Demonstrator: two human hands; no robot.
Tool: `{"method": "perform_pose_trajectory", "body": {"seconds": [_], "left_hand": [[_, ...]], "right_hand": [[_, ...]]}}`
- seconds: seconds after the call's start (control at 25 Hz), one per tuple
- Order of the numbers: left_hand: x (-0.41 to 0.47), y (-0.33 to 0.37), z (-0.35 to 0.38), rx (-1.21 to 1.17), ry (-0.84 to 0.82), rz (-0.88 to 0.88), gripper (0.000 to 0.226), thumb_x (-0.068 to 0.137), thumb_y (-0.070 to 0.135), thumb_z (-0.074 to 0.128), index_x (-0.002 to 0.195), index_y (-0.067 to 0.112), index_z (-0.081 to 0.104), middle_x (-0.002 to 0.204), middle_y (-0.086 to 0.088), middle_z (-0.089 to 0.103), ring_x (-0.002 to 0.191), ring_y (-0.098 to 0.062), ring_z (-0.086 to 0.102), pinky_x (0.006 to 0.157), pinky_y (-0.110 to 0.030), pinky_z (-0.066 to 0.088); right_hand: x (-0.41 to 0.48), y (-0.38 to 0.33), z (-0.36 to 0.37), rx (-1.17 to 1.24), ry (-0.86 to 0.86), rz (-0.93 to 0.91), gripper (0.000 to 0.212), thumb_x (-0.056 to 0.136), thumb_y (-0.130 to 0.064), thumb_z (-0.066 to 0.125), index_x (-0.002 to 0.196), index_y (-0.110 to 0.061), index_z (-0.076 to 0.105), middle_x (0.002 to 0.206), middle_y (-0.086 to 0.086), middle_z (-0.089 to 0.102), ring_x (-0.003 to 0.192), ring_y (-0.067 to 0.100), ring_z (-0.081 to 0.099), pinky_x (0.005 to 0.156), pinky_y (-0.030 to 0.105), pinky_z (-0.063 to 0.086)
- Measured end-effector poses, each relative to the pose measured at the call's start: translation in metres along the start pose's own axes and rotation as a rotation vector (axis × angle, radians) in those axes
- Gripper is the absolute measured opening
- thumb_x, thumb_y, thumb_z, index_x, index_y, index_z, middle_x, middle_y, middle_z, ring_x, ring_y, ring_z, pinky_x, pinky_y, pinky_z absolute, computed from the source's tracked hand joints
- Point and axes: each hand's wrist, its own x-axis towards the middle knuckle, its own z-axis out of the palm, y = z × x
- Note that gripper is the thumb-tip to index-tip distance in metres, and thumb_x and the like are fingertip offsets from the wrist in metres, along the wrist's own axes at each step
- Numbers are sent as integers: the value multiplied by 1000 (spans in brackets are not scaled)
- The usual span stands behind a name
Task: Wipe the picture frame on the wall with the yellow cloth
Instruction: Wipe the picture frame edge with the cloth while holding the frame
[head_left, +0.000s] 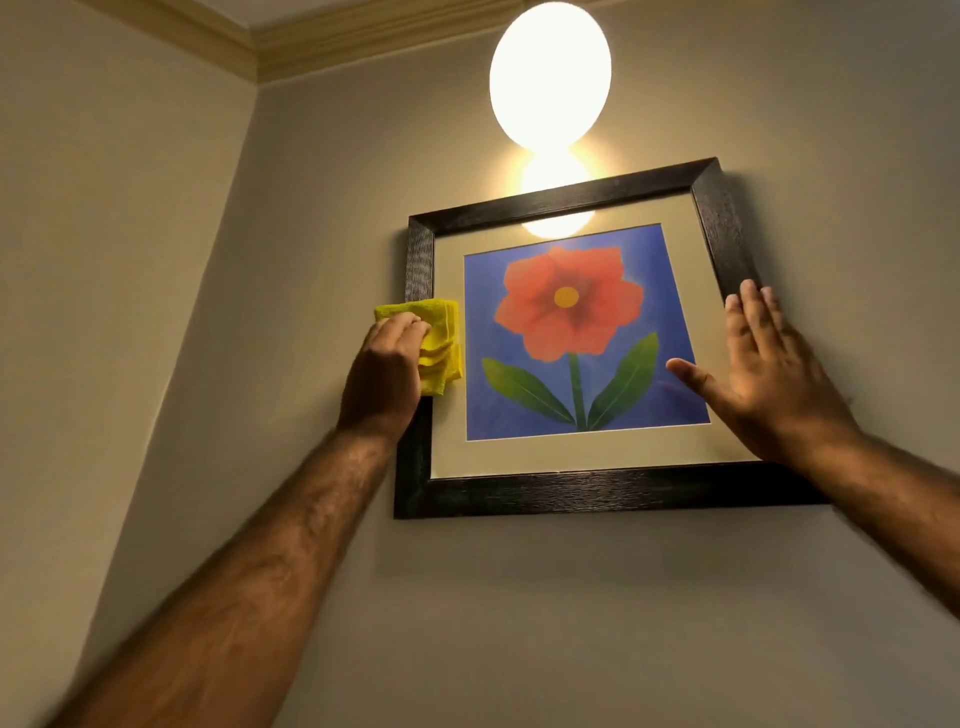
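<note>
The left hand (387, 364) squeezes a soft, folded yellow cloth (441, 343) against the left side of the picture frame (571, 491). The right hand (763, 374) lies flat and spread on the frame's right side. The square, dark, grainy wooden frame hangs on the smooth wall (519, 623).

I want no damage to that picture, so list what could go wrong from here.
1. The frame already hangs tilted; a push from the left hand with the cloth could swing it further or unhook it.
2. The right hand lies flat and bare on the glass, so it may leave smears.
3. The lamp glows just above; a high stroke might hit it.
</note>
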Motion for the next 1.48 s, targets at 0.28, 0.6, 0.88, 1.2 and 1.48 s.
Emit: {"method": "perform_pose_trajectory", "body": {"seconds": [0.28,0.6,0.88,1.2,1.48], "left_hand": [[-118,9,-2,-116,-138,-31,71,103,55,31,156,7,32,165,-10,32,154,-23,27,124,-35,27],[-66,9,2,-78,-181,-45,90,95,68,25,156,2,29,166,-15,26,156,-27,21,126,-33,19],[35,-11,23,-64,-170,-99,85,96,66,30,158,7,25,168,-10,22,157,-25,18,127,-36,17],[-96,4,-12,38,-209,-36,89,96,70,23,152,2,39,160,-17,38,150,-30,35,122,-38,30],[-83,15,-15,153,-282,-30,96,94,71,26,149,-6,39,158,-26,38,148,-38,36,121,-41,29]], "right_hand": [[-4,-1,16,-69,111,3,111,86,-85,16,163,-6,4,173,9,-4,161,21,-2,129,42,6],[-4,0,17,-67,138,-5,111,85,-85,15,163,-5,5,173,10,-2,161,22,-1,130,41,7],[-3,0,19,-82,160,-7,110,86,-84,16,163,-6,6,173,10,0,161,22,1,130,41,8],[-2,0,20,-77,151,-8,110,87,-84,16,163,-6,5,173,10,-2,161,23,0,129,40,7],[-3,0,20,-62,158,-9,109,87,-84,16,163,-6,5,173,10,-2,161,23,0,129,40,8]]}}
